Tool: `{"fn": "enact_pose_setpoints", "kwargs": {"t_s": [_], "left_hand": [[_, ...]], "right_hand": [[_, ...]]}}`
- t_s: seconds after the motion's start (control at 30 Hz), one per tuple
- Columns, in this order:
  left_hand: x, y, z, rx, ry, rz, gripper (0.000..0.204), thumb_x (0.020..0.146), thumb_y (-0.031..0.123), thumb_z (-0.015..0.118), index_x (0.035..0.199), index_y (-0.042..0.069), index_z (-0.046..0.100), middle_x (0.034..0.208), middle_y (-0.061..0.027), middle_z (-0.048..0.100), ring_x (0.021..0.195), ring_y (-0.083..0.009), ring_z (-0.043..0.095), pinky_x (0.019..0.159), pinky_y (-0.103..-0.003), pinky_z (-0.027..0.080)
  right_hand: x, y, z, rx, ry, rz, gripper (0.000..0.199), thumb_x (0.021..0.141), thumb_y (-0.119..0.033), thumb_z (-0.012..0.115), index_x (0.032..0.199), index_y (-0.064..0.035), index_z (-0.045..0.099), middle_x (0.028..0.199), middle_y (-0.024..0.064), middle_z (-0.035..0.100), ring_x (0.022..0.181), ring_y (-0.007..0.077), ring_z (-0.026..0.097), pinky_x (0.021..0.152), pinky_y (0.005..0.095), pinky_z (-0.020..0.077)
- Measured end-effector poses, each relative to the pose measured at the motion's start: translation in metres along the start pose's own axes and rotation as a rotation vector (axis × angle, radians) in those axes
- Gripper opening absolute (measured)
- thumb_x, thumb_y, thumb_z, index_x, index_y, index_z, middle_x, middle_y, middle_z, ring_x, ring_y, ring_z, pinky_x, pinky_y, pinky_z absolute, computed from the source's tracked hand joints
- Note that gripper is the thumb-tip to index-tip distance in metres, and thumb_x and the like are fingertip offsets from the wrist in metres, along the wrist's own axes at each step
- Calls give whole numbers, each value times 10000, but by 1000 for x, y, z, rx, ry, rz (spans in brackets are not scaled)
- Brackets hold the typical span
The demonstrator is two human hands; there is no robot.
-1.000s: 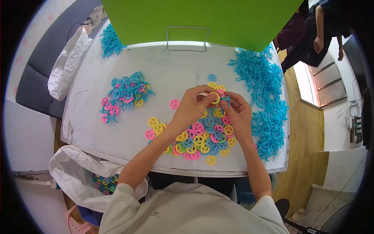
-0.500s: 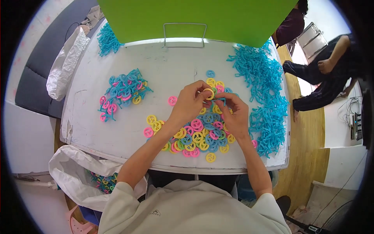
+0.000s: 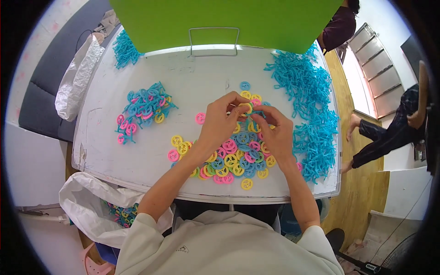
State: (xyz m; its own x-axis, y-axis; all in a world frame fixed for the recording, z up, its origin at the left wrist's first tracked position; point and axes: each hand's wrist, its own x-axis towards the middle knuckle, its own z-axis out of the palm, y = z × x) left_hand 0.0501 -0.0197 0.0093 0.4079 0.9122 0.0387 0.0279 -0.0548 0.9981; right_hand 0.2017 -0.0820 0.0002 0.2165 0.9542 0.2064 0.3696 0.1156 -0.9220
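Pinched between the fingers of my left hand (image 3: 223,117) is a yellow plastic wheel (image 3: 246,108), held above the table. My right hand (image 3: 277,129) is closed on a thin blue plastic piece (image 3: 259,112), which meets the wheel; my fingertips hide the exact join. Below both hands spreads a loose heap of small spoked wheels (image 3: 230,160) in pink, yellow, blue and green. To the right lies a long pile of blue plastic pieces (image 3: 311,114). Over on the left sits a smaller pile of wheels joined with blue pieces (image 3: 145,106).
A green panel (image 3: 224,23) with a wire handle (image 3: 214,28) stands across the white table's (image 3: 192,78) far side. More blue pieces (image 3: 126,49) lie at the far left corner. An open white sack (image 3: 85,201) holds coloured pieces by the near left edge. Another person (image 3: 394,123) is at the right.
The blue piece in my right hand has come up against the yellow wheel, and my hands are closer together. The person at the right has moved further right and nearer.
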Motion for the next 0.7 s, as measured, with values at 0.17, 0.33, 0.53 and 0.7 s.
{"fn": "enact_pose_setpoints", "kwargs": {"t_s": [0.17,0.33,0.53,0.7], "left_hand": [[1,-7,-1,-41,-31,6,217,937,31,524,1110,-19,645,987,-119,670,828,-147,659,739,-276,584],[-6,4,7,-33,42,-43,216,934,49,535,1096,-24,658,977,-109,683,824,-137,663,711,-258,581],[-11,7,13,-26,124,-37,216,925,76,565,1088,-24,665,933,-98,693,806,-125,666,684,-245,576],[-12,6,17,34,175,2,215,922,86,577,1087,-19,668,930,-99,694,798,-122,664,691,-250,577]], "right_hand": [[-2,-3,2,53,53,80,180,843,-110,709,983,2,694,729,31,663,617,23,532,514,182,386],[-1,-11,4,153,65,252,187,857,-136,701,941,29,679,696,42,660,607,42,570,538,200,466],[-4,-2,13,257,116,212,170,875,-131,687,938,25,661,760,38,674,625,23,556,508,172,396],[-5,-2,10,110,140,139,179,869,-121,688,973,21,652,742,50,672,645,60,594,562,197,459]]}}
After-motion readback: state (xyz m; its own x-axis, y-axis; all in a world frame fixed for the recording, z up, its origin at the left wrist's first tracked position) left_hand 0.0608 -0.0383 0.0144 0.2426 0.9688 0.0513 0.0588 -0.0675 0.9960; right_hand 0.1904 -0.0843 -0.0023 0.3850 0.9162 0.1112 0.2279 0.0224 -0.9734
